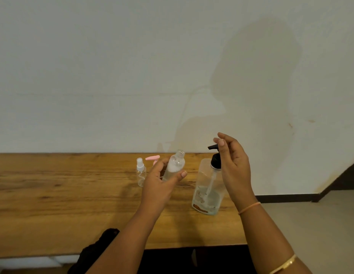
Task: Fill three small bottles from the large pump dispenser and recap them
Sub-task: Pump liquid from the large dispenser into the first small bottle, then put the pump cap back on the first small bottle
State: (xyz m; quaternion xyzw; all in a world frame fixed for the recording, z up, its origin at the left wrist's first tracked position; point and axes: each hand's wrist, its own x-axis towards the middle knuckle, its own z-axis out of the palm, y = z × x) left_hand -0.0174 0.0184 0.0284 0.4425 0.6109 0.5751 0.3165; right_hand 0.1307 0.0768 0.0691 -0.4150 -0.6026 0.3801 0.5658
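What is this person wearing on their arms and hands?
No gloves or sleeves show. The left hand and forearm wear nothing. Behind the right hand, a thin peach band circles the wrist; a gold bangle sits farther up the forearm.

A pale, off-white wall fills most of the view; a broad, soft shadow falls across its right half, and a few small brownish marks dot it lower down on the right; against it stands a long wooden table with a warm, strongly grained top; to the right the floor is light grey and smooth; a dark skirting board runs along the foot of the wall; the light is soft and dim.
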